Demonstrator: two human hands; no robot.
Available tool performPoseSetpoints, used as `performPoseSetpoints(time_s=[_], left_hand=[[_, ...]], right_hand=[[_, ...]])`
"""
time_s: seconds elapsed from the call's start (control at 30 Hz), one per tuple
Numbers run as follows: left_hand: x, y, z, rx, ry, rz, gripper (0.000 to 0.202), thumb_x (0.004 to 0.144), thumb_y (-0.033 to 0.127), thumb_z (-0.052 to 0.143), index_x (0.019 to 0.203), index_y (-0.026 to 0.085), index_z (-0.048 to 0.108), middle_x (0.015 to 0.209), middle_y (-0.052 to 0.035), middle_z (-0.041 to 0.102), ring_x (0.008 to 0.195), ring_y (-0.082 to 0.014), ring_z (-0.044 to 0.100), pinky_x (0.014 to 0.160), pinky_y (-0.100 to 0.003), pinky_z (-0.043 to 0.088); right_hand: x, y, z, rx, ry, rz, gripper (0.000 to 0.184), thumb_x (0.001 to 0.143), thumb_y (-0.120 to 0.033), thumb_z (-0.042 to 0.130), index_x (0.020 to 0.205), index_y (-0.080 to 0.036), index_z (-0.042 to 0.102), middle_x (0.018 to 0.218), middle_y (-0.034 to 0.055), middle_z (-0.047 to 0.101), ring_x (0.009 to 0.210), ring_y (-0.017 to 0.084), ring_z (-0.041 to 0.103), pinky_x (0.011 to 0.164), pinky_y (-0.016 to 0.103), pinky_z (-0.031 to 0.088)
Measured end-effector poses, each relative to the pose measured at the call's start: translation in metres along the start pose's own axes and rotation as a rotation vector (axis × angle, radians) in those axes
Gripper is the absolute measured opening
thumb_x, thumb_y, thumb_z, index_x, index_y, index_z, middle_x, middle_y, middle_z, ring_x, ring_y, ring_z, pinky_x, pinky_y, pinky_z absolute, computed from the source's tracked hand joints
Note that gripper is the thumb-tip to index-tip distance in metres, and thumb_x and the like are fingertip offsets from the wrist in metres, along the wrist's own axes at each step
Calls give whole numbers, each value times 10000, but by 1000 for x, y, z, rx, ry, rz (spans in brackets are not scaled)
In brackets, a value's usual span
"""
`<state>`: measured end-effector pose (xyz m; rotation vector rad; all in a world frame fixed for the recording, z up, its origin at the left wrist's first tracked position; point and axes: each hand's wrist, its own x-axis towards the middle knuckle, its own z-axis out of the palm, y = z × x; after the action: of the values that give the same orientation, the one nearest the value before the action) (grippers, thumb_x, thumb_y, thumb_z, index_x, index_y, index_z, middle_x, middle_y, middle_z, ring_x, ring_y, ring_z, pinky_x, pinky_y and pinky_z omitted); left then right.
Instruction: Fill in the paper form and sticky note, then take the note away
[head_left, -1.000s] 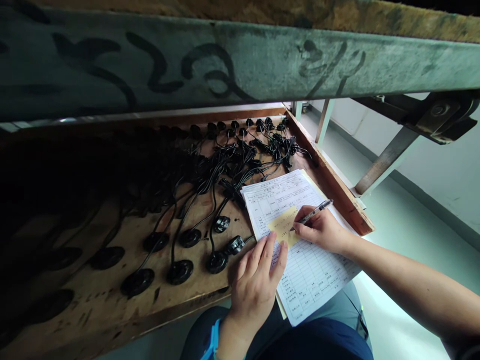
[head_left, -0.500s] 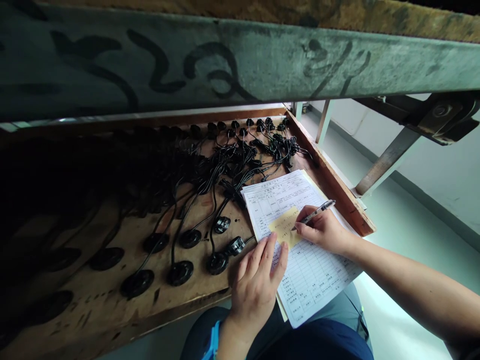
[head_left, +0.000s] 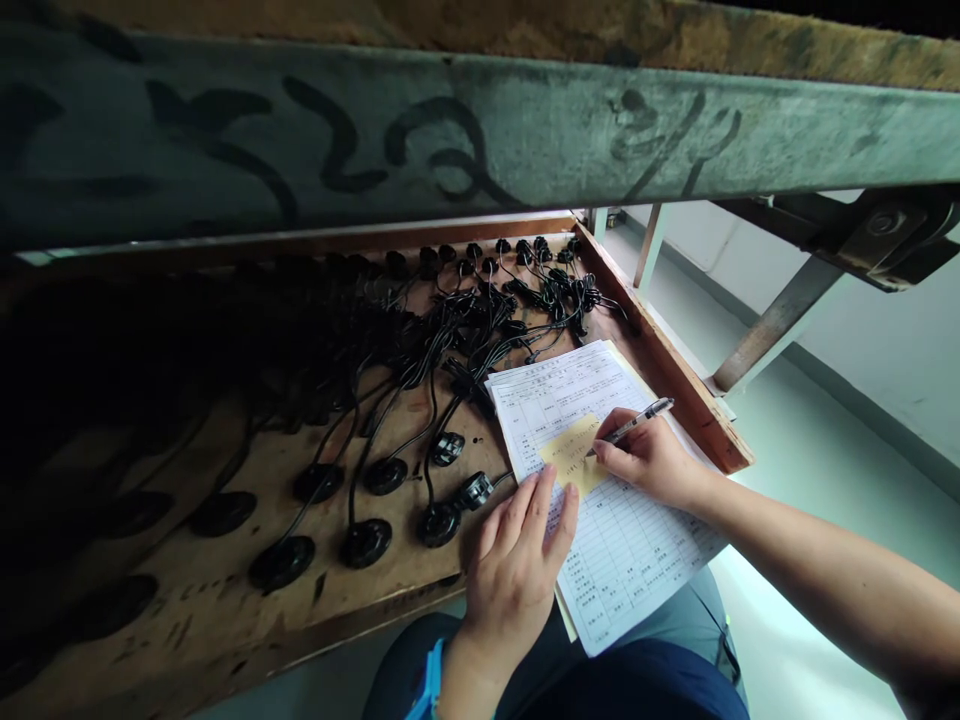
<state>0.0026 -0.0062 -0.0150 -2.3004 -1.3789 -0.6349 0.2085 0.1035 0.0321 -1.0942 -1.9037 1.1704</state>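
Observation:
My right hand (head_left: 649, 460) grips a pen (head_left: 637, 421), its tip on a yellow sticky note (head_left: 574, 462) that bears handwriting. The note lies on a stack of printed forms (head_left: 615, 560) with tables. My left hand (head_left: 517, 570) rests flat, fingers stretched out, on the left side of the forms, with fingertips at the note's lower edge. The forms lie partly on a wooden tray (head_left: 420, 590) and stick out over its front edge above my lap. Just left of my left hand are round black parts (head_left: 439, 522) with cables.
Many black cables (head_left: 442, 330) lie tangled across the tray, with more round ends along its back. A grey metal beam (head_left: 555, 140) with dark painted marks crosses overhead. Metal legs (head_left: 780, 320) stand at the right. The tray's left part is in deep shadow.
The pen tip has shifted very slightly to the right on the note. My left hand stays on the forms. The view has turned a little, so the tray appears slightly further right.

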Motion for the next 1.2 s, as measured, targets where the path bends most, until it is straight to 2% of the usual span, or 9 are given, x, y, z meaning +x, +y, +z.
performPoseSetpoints(time_s=[0.1, 0.33, 0.73, 0.97, 1.2], left_hand=[[0, 0, 1, -1, -6, -3, 435, 1016, 72, 422, 1381, 178, 632, 1463, -170, 606, 1265, -310, 613, 968, -433, 431], [-3, -1, 1, -5, -14, -6, 444, 1009, 65, 429, 1393, 180, 620, 1477, -170, 594, 1270, -315, 610, 968, -442, 436], [0, 0, 1, -7, 6, -3, 444, 1002, 55, 433, 1386, 180, 619, 1451, -163, 618, 1247, -315, 624, 957, -445, 441], [-2, -1, 3, -11, -13, -11, 452, 1005, 69, 431, 1398, 192, 617, 1476, -164, 596, 1273, -320, 608, 970, -449, 440], [-2, 0, 1, -8, -10, -7, 444, 1004, 71, 430, 1386, 186, 627, 1464, -165, 607, 1266, -315, 611, 970, -439, 437]], right_hand=[[-1, -2, -1, 4, -7, 17, 147, 852, -264, 603, 777, -143, 639, 713, 6, 606, 587, 89, 498, 541, 229, 400], [-3, -5, -2, -45, 79, 76, 157, 830, -284, 605, 775, -142, 644, 701, 22, 620, 612, 120, 543, 566, 257, 421], [-1, -7, 0, -19, 42, 62, 158, 827, -283, 597, 776, -139, 635, 699, 10, 599, 598, 103, 517, 554, 240, 415], [-1, -6, 0, -26, 30, 47, 170, 820, -260, 588, 696, -146, 601, 726, 17, 604, 598, 90, 490, 537, 231, 390], [-1, -6, -1, -45, 41, 48, 204, 837, -278, 586, 703, -131, 628, 742, 28, 622, 581, 86, 486, 529, 237, 384]])
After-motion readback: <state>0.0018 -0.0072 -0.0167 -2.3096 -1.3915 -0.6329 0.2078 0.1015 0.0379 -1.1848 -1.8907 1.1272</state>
